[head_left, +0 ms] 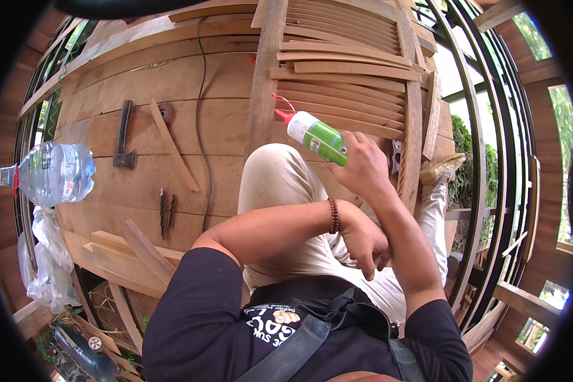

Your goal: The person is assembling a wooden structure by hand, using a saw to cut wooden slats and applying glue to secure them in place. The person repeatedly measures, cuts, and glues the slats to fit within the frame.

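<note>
My right hand (361,162) is closed around a white and green glue bottle (318,137). Its red nozzle tilts up and left over the edge of a slatted wooden frame (267,83), and the small red cap hangs on a strap beside the tip. The frame has several thin slats (344,105) between two uprights. My left hand (363,244) droops beneath my right forearm, a brown bead bracelet (333,215) at its wrist. Its fingers hang loosely apart, with nothing visible in them.
On the plank surface (229,76) lie a hatchet (125,137), a thin wood strip (174,148), drill bits (167,213) and a dark cable (205,127). A large water bottle (57,173) and plastic bag (48,261) are at left. Metal bars (484,127) line the right.
</note>
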The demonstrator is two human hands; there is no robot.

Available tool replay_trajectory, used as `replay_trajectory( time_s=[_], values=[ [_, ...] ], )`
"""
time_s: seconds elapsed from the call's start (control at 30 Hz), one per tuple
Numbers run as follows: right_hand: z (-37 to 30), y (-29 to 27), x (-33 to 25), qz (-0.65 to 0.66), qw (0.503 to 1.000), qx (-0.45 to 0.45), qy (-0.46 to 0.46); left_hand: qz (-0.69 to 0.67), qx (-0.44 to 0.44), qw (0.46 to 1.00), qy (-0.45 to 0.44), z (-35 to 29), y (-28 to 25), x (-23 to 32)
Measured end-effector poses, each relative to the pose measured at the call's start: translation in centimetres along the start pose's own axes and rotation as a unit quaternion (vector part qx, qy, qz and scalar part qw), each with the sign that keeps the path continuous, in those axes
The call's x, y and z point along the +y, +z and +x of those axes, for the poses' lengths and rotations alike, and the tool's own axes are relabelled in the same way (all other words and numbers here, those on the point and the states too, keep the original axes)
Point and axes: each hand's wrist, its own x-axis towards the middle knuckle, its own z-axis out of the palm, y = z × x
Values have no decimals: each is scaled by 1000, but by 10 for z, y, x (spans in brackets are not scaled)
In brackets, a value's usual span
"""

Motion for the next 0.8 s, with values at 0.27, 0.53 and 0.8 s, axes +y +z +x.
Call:
replay_trajectory(
  time_s=[0.27,0.53,0.8],
  values=[
    [1,1,-2,-9,1000,20,-13,-12,7,1000,-1,0,2,-1],
    [1,4,1,-27,999,22,-9,-14,-10,1000,-19,-1,0,1],
    [0,6,1,-29,999,31,-13,-18,-11,1000,-21,0,2,-3]
  ],
)
